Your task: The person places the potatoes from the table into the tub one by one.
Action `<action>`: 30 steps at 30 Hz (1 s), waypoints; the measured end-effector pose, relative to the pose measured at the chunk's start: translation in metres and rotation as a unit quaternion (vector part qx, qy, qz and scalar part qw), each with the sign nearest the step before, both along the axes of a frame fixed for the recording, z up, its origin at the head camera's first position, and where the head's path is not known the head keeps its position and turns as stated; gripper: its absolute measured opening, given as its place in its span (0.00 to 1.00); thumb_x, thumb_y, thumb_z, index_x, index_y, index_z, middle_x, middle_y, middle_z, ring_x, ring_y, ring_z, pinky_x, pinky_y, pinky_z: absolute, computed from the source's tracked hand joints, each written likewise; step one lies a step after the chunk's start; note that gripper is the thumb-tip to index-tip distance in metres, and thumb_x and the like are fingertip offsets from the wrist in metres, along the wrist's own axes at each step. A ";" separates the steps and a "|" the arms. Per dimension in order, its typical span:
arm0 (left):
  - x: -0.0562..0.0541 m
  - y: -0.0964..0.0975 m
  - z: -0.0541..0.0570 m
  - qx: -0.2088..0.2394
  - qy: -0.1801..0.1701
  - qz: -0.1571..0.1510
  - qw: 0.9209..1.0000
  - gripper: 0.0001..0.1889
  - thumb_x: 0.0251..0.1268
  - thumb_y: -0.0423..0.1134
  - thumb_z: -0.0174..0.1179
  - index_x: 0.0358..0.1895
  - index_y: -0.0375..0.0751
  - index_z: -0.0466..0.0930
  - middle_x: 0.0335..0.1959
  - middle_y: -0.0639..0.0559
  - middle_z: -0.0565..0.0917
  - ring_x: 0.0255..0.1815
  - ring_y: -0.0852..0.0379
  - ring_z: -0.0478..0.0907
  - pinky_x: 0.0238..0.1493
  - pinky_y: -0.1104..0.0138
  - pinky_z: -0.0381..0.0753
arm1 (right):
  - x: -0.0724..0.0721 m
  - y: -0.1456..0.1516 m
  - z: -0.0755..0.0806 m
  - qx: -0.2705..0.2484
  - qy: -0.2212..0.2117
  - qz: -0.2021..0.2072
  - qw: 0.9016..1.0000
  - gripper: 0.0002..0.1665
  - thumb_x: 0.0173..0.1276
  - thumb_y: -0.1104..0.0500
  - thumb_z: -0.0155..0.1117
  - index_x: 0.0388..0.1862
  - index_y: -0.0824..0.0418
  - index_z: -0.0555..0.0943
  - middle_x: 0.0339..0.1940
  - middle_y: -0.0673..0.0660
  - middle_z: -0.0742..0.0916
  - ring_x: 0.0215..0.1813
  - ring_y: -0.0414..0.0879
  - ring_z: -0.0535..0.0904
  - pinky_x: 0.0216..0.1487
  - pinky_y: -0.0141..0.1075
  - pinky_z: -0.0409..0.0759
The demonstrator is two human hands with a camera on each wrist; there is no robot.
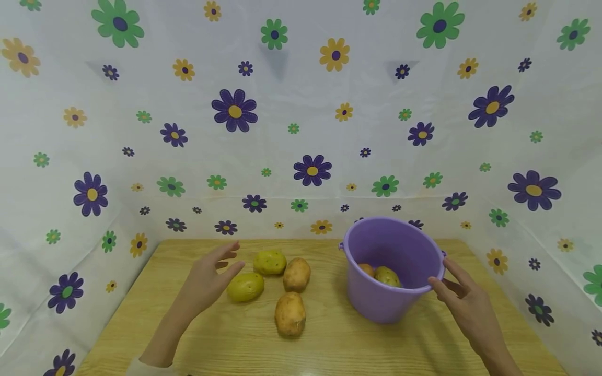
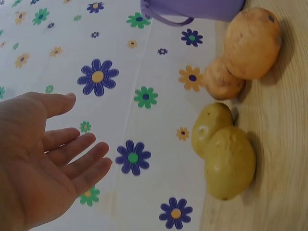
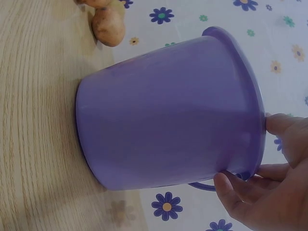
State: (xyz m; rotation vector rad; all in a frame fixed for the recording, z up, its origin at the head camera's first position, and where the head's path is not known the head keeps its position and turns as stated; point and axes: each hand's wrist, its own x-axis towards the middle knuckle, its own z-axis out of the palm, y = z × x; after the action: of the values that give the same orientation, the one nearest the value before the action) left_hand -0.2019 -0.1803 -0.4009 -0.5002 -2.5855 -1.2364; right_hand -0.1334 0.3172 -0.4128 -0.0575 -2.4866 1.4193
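On the right of the table stands a purple bucket [image 1: 383, 305]. My right hand [image 1: 472, 313] grips its right rim, thumb and fingers about the edge, as the right wrist view also shows. Inside the bucket lie a greenish potato [image 1: 388, 277] and a brown one [image 1: 366, 269], partly hidden by the wall. My left hand [image 1: 204, 282] is held in the air with fingers loosely extended and nothing in it. Just right of it are two greenish potatoes [image 1: 245, 287] [image 2: 230, 163]. Beside those lie two brown potatoes [image 1: 290, 314] [image 2: 252, 43].
The wooden table [image 1: 226, 350] is bordered at the back and sides by a white sheet [image 1: 282, 151] printed with flowers. A handle [image 2: 171, 21] hangs at the bucket's side in the left wrist view.
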 end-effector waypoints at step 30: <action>-0.001 -0.032 -0.024 0.004 -0.040 0.033 0.999 0.28 0.77 0.41 0.62 0.73 0.32 0.71 0.67 0.36 0.78 0.63 0.38 0.79 0.62 0.48 0.81 | 0.002 0.001 -0.001 -0.006 -0.011 -0.002 1.000 0.42 0.78 0.51 0.64 0.83 0.63 0.60 0.82 0.70 0.61 0.50 0.13 0.72 0.44 0.20 0.81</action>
State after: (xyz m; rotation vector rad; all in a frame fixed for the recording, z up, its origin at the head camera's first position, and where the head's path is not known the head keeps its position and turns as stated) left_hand -0.2028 -0.2127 -0.4252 -0.3668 -2.6388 -1.2682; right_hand -0.1319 0.3182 -0.4140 -0.0812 -2.4933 1.4396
